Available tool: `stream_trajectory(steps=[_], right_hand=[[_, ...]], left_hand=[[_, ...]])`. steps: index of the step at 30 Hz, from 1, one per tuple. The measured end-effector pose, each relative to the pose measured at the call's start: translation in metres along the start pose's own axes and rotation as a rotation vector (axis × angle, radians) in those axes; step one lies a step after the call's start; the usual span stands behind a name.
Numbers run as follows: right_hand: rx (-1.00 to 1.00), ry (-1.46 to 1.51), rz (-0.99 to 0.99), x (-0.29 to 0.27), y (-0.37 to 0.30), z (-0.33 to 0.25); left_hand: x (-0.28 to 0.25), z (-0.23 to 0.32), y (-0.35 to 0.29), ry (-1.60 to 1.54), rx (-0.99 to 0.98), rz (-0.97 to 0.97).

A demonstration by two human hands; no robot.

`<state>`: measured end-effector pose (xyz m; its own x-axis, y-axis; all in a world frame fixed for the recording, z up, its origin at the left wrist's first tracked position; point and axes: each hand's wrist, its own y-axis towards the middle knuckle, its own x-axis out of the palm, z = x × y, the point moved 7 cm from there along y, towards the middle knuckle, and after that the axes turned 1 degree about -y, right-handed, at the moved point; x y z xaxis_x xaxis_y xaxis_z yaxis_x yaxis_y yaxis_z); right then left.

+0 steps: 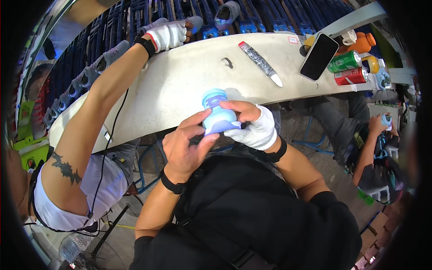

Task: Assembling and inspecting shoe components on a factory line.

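The bare left hand (183, 146) and white-gloved right hand (257, 129) hold a blue-and-lavender shoe piece (217, 118) near the edge of a pale table (180, 85) bearing a smartphone (319, 57) and drink cans (344, 62).

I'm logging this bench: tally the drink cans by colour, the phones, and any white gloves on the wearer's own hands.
Green can: 1
Red can: 1
Phone: 1
White glove, on the right hand: 1
Total: 4

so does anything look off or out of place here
The right hand wears a white glove, while the left hand, also holding the blue piece, has none. A small dark patch also stands out on the pale tabletop; its nature is unclear.
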<state>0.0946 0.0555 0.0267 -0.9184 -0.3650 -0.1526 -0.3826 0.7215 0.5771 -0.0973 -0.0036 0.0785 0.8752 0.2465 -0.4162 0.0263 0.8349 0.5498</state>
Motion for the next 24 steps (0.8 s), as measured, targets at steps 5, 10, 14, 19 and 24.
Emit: stream_trajectory(steps=[5,10,14,19,24], right_hand=[[-0.082,-0.103,0.006,0.009,0.016,-0.006],[-0.038,-0.233,-0.026,0.021,0.024,-0.02],[0.034,-0.315,-0.106,0.034,0.016,-0.015],[0.251,-0.393,-0.194,0.019,0.012,0.0],[0.178,-0.492,-0.177,0.011,0.001,0.005]], left_hand=[[-0.007,0.017,0.014,0.299,0.132,-0.201],[-0.032,0.029,0.034,0.385,0.207,-0.348],[-0.008,0.004,0.046,0.333,-0.19,-0.51],[-0.01,-0.009,0.036,0.328,-0.15,-0.43],[-0.017,-0.02,0.025,0.342,-0.137,-0.385]])
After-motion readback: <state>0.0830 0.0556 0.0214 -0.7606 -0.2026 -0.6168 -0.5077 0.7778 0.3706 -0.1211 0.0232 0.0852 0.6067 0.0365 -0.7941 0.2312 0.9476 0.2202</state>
